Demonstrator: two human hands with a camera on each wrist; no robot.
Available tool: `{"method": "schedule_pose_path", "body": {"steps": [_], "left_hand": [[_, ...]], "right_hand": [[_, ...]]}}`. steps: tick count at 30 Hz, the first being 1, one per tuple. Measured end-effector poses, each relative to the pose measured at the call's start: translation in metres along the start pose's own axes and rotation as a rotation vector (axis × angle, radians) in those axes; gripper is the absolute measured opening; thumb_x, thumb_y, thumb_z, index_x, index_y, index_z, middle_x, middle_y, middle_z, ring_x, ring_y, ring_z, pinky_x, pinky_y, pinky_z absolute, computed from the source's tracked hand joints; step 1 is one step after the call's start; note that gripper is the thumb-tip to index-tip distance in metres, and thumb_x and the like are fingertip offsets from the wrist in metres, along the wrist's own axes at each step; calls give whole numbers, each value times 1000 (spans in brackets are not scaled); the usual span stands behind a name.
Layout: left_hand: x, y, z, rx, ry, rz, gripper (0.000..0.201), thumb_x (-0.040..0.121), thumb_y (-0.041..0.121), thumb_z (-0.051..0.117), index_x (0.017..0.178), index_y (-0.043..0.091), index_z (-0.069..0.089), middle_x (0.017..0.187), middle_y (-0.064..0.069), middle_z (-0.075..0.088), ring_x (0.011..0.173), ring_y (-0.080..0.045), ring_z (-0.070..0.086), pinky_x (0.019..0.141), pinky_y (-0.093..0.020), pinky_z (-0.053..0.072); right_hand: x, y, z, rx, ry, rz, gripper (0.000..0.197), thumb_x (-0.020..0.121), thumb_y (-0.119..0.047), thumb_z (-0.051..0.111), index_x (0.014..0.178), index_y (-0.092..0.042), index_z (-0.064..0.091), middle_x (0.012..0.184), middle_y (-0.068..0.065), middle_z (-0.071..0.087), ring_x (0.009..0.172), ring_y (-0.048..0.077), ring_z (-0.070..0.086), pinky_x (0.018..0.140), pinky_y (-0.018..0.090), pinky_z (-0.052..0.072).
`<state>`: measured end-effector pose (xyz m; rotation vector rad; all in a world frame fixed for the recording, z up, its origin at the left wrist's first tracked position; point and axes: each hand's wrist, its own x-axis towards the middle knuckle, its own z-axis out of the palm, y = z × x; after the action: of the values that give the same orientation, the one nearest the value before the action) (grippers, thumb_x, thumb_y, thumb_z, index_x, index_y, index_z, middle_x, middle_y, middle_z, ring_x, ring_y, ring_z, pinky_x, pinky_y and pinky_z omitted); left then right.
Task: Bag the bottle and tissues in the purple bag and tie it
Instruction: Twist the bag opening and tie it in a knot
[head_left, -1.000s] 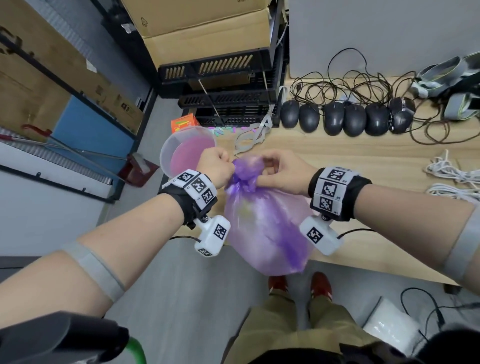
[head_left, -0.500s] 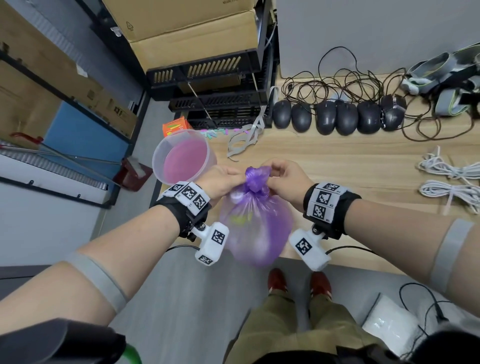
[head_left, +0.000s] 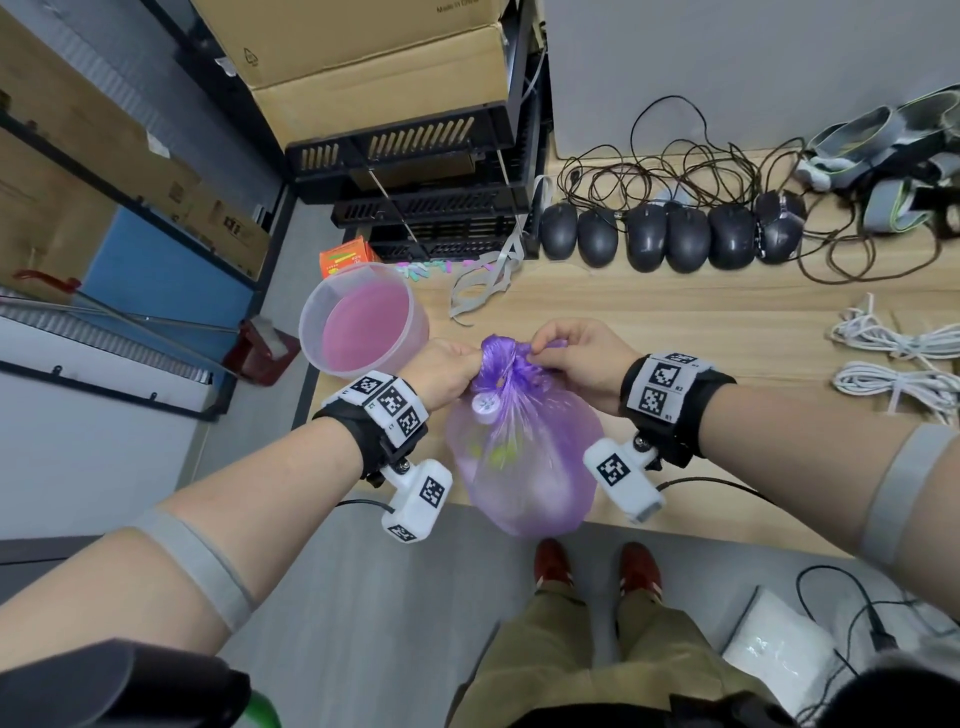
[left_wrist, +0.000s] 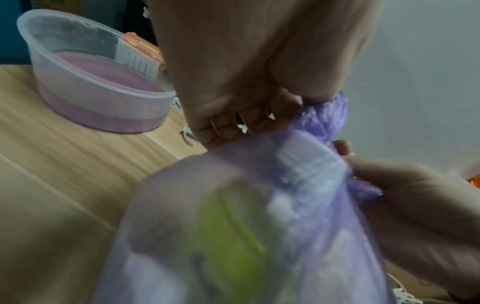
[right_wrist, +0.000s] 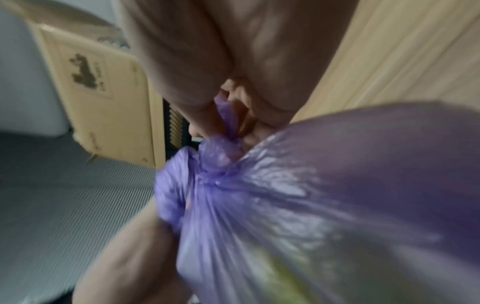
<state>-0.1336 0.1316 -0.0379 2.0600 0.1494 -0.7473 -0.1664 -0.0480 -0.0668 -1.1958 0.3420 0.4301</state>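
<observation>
A translucent purple bag (head_left: 524, 467) hangs at the near edge of the wooden table (head_left: 649, 322), its neck gathered into a bunched knot (head_left: 506, 364). My left hand (head_left: 449, 371) grips the knot's left side; my right hand (head_left: 576, 358) pinches a twisted end of plastic on the right. Through the film a bottle shows, its white cap (head_left: 485, 402) pressed against the bag, its green label (left_wrist: 233, 236) blurred in the left wrist view. In the right wrist view the knot (right_wrist: 221, 152) sits just under my pinching fingers. The tissues cannot be made out.
A clear tub with pink contents (head_left: 363, 325) stands left of my hands at the table corner. Several black mice (head_left: 665, 236) and tangled cables lie at the back, white cords (head_left: 898, 358) at the right. Black crates (head_left: 415, 171) and cardboard boxes stand behind.
My hands have drawn the bag's neck tighter and moved slightly toward me. The bunched top is now more compact and the bottle's cap shows against the film.
</observation>
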Motion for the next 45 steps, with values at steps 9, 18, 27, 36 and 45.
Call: {"method": "schedule_pose_path", "body": {"steps": [9, 18, 27, 36, 45], "left_hand": [[-3, 4, 5, 44, 82, 17, 39, 77, 16, 61, 42, 15, 44, 47, -6, 39, 50, -20, 35, 55, -29, 31], [6, 11, 11, 56, 148, 31, 23, 79, 7, 60, 58, -3, 60, 57, -10, 44, 55, -21, 36, 55, -28, 30], [5, 13, 6, 18, 5, 128, 16, 74, 13, 78, 87, 4, 79, 90, -26, 72, 75, -16, 58, 74, -32, 49], [9, 12, 14, 102, 22, 118, 18, 70, 13, 73, 83, 0, 75, 62, -10, 57, 62, -19, 48, 64, -31, 41], [9, 12, 21, 93, -71, 125, 20, 73, 11, 73, 89, -1, 73, 71, -14, 64, 70, -21, 52, 72, -34, 44]], "right_hand": [[1, -2, 2, 105, -48, 178, 19, 85, 10, 59, 90, -9, 56, 76, 7, 63, 58, 13, 65, 58, 24, 57], [2, 3, 1, 25, -91, 121, 26, 82, 9, 62, 91, -15, 59, 58, -4, 66, 43, 7, 53, 47, 19, 41], [3, 4, 0, 90, -18, 138, 38, 82, 13, 51, 111, -9, 62, 82, 9, 65, 66, 19, 57, 64, 27, 43], [6, 3, -2, 301, -101, 255, 48, 85, 9, 44, 129, -6, 50, 104, 12, 64, 76, 14, 62, 62, 19, 55], [11, 6, -5, 123, 127, 148, 35, 83, 17, 55, 107, -8, 53, 89, 12, 62, 69, 19, 60, 49, 20, 53]]}}
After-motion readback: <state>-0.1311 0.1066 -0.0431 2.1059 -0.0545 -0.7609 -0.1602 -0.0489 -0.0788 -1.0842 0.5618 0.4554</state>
